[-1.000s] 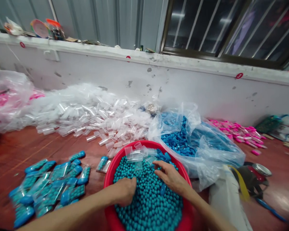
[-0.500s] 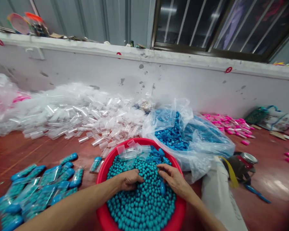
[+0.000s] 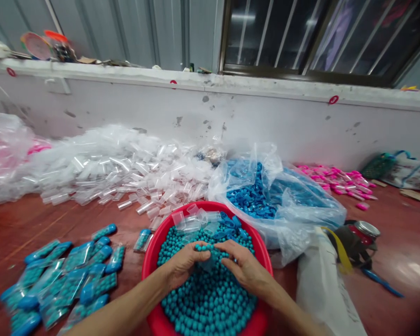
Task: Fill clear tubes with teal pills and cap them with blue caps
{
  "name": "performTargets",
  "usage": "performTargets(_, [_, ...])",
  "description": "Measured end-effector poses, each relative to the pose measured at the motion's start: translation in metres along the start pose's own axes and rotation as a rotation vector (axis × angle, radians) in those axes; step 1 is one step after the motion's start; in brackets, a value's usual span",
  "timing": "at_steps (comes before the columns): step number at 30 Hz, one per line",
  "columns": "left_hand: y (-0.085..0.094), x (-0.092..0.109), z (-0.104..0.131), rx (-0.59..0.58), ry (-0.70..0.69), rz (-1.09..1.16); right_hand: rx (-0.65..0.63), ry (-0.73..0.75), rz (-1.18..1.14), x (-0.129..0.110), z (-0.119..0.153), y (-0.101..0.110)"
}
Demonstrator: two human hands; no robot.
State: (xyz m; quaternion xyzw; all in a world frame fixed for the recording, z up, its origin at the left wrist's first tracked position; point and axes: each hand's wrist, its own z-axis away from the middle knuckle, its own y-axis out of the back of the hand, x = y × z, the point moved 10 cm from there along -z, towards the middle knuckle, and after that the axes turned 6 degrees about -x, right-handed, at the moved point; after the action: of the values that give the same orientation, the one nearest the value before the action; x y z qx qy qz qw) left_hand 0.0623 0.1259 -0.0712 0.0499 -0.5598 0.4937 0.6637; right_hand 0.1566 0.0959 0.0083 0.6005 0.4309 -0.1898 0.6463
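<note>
A red basin (image 3: 150, 256) full of teal beads (image 3: 210, 308) stands in front of me. Over the beads, my left hand (image 3: 188, 261) is closed round a small clear tube (image 3: 207, 262) with teal beads at its top. My right hand (image 3: 243, 266) is beside it, thumb and fingers bent toward the tube's top edge; whether it pinches anything is too small to tell. Clear empty sleeves (image 3: 192, 221) and blue caps (image 3: 229, 224) lie on the beads at the basin's far side.
Filled blue-ended packs (image 3: 68, 275) lie on the floor at the left. Behind are a heap of clear sleeves (image 3: 126, 163), a plastic bag of blue caps (image 3: 252, 200) and pink pieces (image 3: 339, 179). A white sack (image 3: 325, 284) and a jar (image 3: 366, 231) stand right.
Both hands have risen from the beads and come closer together, with the bead-topped tube now showing between them. The view has shifted slightly.
</note>
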Motion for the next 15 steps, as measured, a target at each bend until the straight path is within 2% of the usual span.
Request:
performTargets(6, [0.007, 0.0, 0.015, 0.068, -0.011, -0.172, -0.086, -0.035, -0.058, -0.007, -0.008, -0.014])
performTargets(11, [0.005, -0.003, 0.021, 0.033, 0.025, -0.179, -0.175, -0.061, -0.157, -0.004, -0.008, -0.029])
performTargets(13, [0.007, -0.004, 0.022, 0.036, 0.051, -0.182, -0.195, -0.097, -0.136, 0.003, -0.007, -0.029])
performTargets(15, [0.013, -0.003, 0.024, 0.074, 0.058, -0.224, -0.176, -0.074, -0.017, 0.006, -0.004, -0.018])
